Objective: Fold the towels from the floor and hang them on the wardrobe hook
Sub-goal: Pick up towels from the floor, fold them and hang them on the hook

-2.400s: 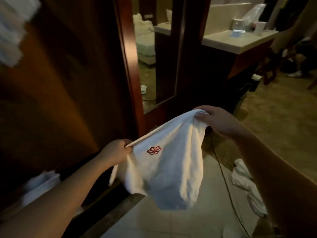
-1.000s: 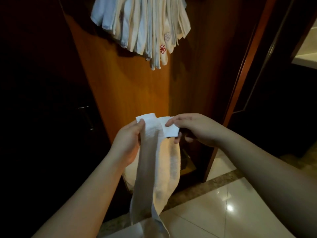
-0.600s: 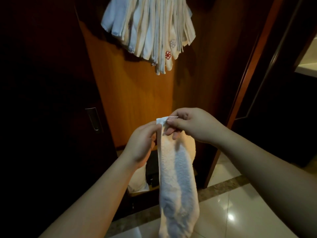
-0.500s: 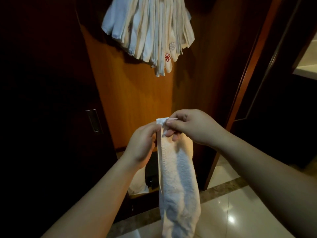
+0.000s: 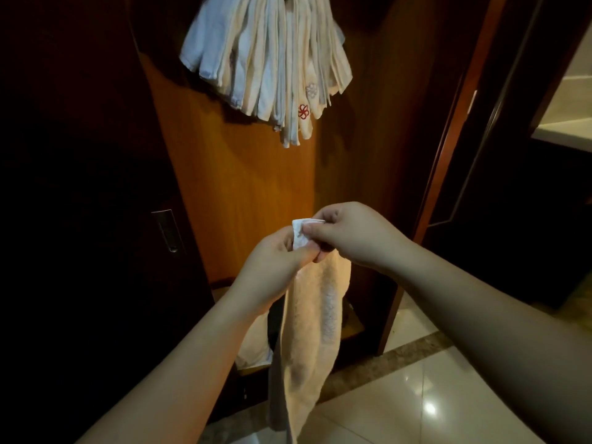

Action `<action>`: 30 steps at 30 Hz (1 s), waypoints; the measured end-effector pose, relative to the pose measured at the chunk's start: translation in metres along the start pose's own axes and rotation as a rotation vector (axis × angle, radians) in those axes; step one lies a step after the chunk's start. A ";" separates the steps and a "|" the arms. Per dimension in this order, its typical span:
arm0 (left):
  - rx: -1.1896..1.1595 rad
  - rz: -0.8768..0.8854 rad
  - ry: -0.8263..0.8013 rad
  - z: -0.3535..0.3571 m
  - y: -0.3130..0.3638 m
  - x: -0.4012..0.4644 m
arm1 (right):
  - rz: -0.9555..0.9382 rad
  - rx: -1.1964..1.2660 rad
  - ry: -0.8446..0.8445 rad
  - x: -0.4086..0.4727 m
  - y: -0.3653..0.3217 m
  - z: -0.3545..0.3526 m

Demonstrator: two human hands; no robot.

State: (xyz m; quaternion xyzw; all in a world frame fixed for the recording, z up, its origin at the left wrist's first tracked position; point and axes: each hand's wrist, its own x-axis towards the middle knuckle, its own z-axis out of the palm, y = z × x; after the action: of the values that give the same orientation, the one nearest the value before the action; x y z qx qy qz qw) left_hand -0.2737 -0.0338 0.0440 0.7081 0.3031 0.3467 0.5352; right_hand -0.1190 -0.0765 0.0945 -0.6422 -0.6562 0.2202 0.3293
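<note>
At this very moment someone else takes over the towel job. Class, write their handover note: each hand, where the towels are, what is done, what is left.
Left hand: pinches the top edge of the folded towel.
Right hand: pinches the same top edge, right beside the left.
The towel hangs down from both hands as a narrow strip, in front of the wardrobe panel.
Done: a bunch of hung towels already hangs high on the wardrobe; the hook itself is hidden.
Left: lift this towel up and hang it with the bunch. Whether more towels lie on the floor cannot be told from here.
</note>
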 end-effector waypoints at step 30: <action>-0.120 0.127 0.207 -0.080 -0.011 0.008 | -0.106 -0.022 0.531 -0.012 0.072 -0.038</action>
State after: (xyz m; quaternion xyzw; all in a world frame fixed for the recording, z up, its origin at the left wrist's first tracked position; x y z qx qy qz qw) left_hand -0.3351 0.0188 0.0496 0.6528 0.2900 0.4686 0.5197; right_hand -0.0418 -0.0882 0.0671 -0.6459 -0.5819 0.0196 0.4937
